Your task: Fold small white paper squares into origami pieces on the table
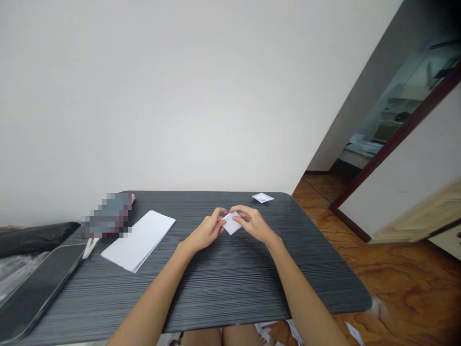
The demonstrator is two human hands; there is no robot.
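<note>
A small piece of folded white paper [231,225] is held up between both hands, above the middle of the dark table. My left hand [210,228] pinches its left corner between thumb and fingers. On the other side, my right hand [252,223] grips the right edge, its thumb lying on the near face. The paper looks diamond-shaped from here, and the fingertips behind it are partly hidden. Farther back, near the table's far right corner, lies another folded white paper piece [262,197], apart from both hands.
A stack of white paper sheets [139,241] lies on the left of the dark ribbed table [230,293]. Beyond it is a blurred-out item [108,216] with a white strap. A dark flat device [39,293] lies at the near left. Paper scraps [355,333] are on the floor.
</note>
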